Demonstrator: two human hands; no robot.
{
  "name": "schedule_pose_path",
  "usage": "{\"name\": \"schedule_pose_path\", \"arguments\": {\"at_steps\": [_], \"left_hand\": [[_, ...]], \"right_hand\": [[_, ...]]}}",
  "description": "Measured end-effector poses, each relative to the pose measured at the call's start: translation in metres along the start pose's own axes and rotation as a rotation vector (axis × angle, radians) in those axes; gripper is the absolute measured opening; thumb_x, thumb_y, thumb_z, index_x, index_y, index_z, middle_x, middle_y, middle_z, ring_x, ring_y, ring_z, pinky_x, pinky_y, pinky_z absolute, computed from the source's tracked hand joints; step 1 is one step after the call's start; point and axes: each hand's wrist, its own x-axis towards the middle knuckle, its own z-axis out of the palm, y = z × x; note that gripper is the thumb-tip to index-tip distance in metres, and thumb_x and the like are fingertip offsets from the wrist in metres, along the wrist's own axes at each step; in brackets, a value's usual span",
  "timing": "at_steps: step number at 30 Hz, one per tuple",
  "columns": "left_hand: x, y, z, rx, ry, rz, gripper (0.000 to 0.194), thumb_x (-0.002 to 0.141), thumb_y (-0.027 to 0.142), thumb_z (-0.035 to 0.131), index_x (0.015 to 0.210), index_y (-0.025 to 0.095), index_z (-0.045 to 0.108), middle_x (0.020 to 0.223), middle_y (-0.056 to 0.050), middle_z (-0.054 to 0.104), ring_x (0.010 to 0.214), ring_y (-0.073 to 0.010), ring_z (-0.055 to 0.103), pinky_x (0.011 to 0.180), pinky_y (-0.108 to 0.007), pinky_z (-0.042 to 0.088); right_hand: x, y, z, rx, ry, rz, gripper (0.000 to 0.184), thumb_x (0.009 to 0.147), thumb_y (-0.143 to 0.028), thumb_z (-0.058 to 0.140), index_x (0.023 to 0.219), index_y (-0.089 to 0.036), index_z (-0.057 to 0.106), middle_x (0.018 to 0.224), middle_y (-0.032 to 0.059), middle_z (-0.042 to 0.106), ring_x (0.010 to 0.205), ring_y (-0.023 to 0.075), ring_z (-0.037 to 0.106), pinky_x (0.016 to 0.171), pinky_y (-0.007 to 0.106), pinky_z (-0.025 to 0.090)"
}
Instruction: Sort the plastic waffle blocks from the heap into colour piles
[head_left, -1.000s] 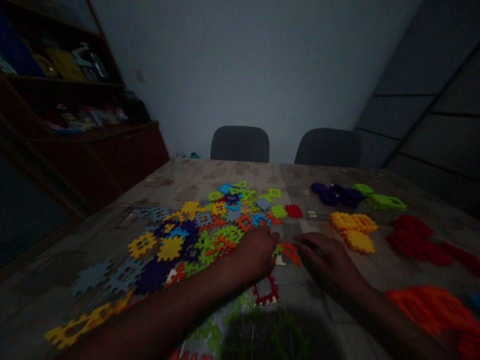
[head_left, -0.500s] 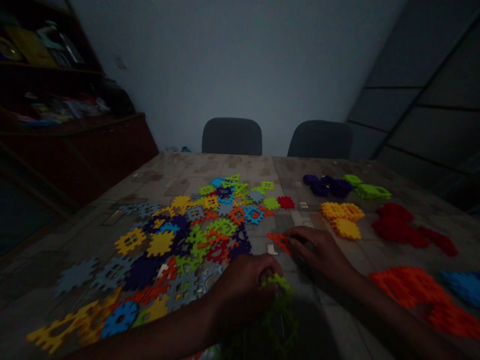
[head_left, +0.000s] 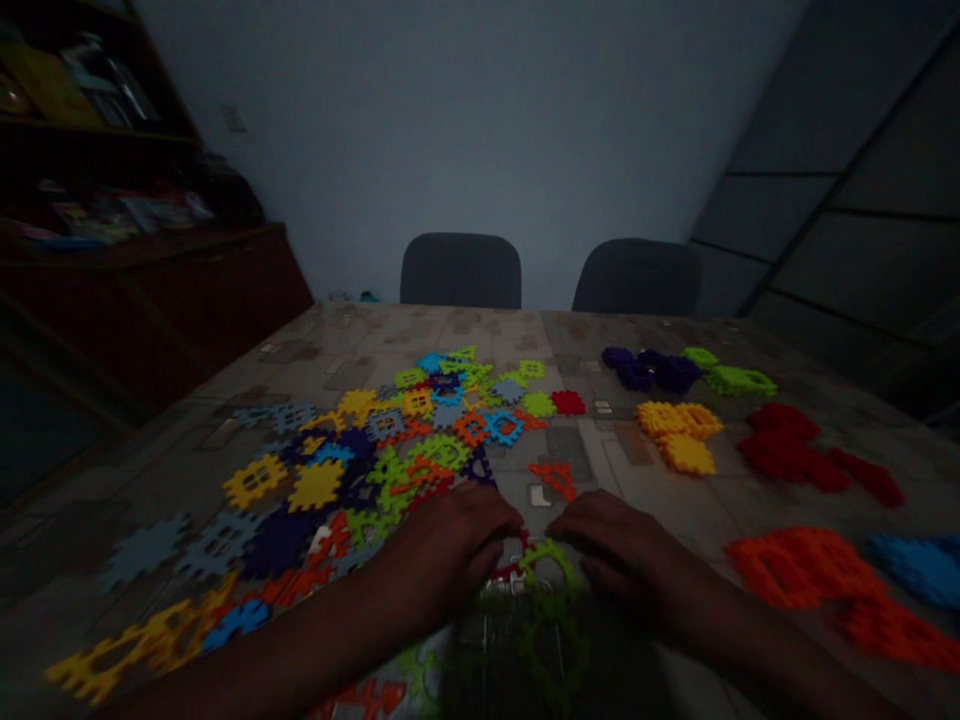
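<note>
My left hand (head_left: 457,535) is closed, with a dark red toothed piece (head_left: 504,574) at its thumb and fingertips. Against that piece stands a lime green toothed piece (head_left: 551,562) with a round opening. More green pieces (head_left: 559,650) show in shadow below it. My right hand (head_left: 611,545) has curled fingers at the green piece's right side; its fingertips are partly hidden. An orange triangular piece (head_left: 553,478) lies flat on the table just beyond both hands.
Mixed toothed pieces spread across the table's left and middle, among them a yellow square (head_left: 319,485). On the right are colour groups: purple (head_left: 660,370), yellow (head_left: 679,435), red (head_left: 787,450), orange (head_left: 810,570) and blue (head_left: 919,565). Two chairs (head_left: 461,270) stand behind the table.
My right hand has let go of the orange triangle and come back toward me to the green piece. My left hand has shifted left, and a dark red piece now shows beside it.
</note>
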Motion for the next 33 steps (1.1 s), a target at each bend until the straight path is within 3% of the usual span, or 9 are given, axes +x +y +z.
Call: {"name": "schedule_pose_path", "arguments": {"at_steps": [3,6,9,14,18,23,27,30,33], "left_hand": [[-0.005,0.002,-0.004,0.033,-0.013,-0.017,0.021,0.093,0.007,0.048,0.101,0.020,0.062,0.099,-0.004,0.062,0.094,-0.0226,0.056,0.085,-0.036,0.043],[-0.012,0.003,-0.003,0.036,0.025,-0.027,0.019,0.097,0.011,0.047,0.104,0.020,0.062,0.101,-0.005,0.062,0.095,-0.0228,0.056,0.086,-0.036,0.042],[-0.014,0.001,0.001,0.049,0.032,0.064,0.025,0.099,0.011,0.044,0.114,0.023,0.060,0.107,-0.006,0.063,0.098,-0.0225,0.056,0.085,-0.034,0.043],[0.011,0.009,-0.003,0.063,-0.141,0.234,0.041,0.087,-0.001,0.051,0.119,0.025,0.057,0.113,-0.004,0.064,0.102,-0.0208,0.057,0.087,-0.030,0.044],[0.036,0.017,-0.008,0.067,-0.309,0.290,0.052,0.076,-0.005,0.058,0.119,0.023,0.056,0.116,-0.004,0.064,0.108,-0.0225,0.056,0.096,-0.034,0.042],[0.046,0.015,-0.008,0.122,-0.355,0.370,0.059,0.076,-0.002,0.070,0.128,0.022,0.052,0.122,-0.005,0.062,0.116,-0.0239,0.053,0.103,-0.038,0.038],[0.041,0.016,-0.014,0.103,-0.346,0.299,0.063,0.075,0.006,0.081,0.129,0.023,0.053,0.119,-0.006,0.059,0.113,-0.0242,0.053,0.099,-0.034,0.041],[0.026,0.025,-0.015,0.059,-0.278,0.130,0.067,0.072,0.012,0.085,0.128,0.027,0.052,0.115,-0.004,0.055,0.105,-0.0234,0.055,0.085,-0.031,0.046],[0.006,0.038,-0.004,0.037,-0.222,-0.027,0.066,0.069,0.026,0.091,0.122,0.029,0.053,0.113,-0.002,0.056,0.101,-0.0256,0.055,0.078,-0.032,0.048]], "right_hand": [[-0.003,-0.001,0.003,0.007,0.000,-0.022,0.051,0.087,-0.009,0.056,0.135,-0.025,0.049,0.134,0.0112,0.057,0.122,0.0231,0.053,0.103,0.039,0.046],[-0.007,0.000,0.006,-0.007,0.024,0.019,0.051,0.086,-0.013,0.061,0.135,-0.024,0.049,0.136,0.0129,0.057,0.124,0.0263,0.054,0.103,0.042,0.046],[-0.006,0.002,0.005,-0.024,0.039,0.054,0.048,0.086,-0.010,0.056,0.132,-0.021,0.054,0.132,0.0133,0.060,0.121,0.0263,0.056,0.102,0.043,0.047],[0.003,0.005,-0.001,-0.016,0.095,0.141,0.031,0.089,-0.011,0.047,0.115,-0.019,0.063,0.107,0.0109,0.069,0.097,0.0223,0.065,0.086,0.037,0.053],[0.004,0.009,-0.003,-0.017,0.123,0.156,0.029,0.089,-0.013,0.047,0.110,-0.020,0.065,0.105,0.0103,0.071,0.095,0.0220,0.066,0.084,0.036,0.053],[0.001,0.012,-0.006,-0.020,0.120,0.172,0.030,0.089,-0.013,0.047,0.112,-0.020,0.065,0.104,0.0102,0.072,0.094,0.0215,0.067,0.083,0.035,0.053],[-0.001,0.009,-0.009,0.003,0.137,0.179,0.028,0.090,-0.014,0.048,0.111,-0.020,0.066,0.105,0.0100,0.073,0.094,0.0217,0.068,0.082,0.035,0.053],[-0.002,0.005,-0.009,0.015,0.143,0.197,0.026,0.091,-0.016,0.047,0.109,-0.021,0.066,0.104,0.0085,0.073,0.092,0.0217,0.068,0.081,0.035,0.054],[-0.003,0.001,-0.010,0.030,0.123,0.201,0.025,0.092,-0.018,0.047,0.107,-0.022,0.066,0.102,0.0073,0.074,0.091,0.0214,0.068,0.079,0.035,0.054]]}}
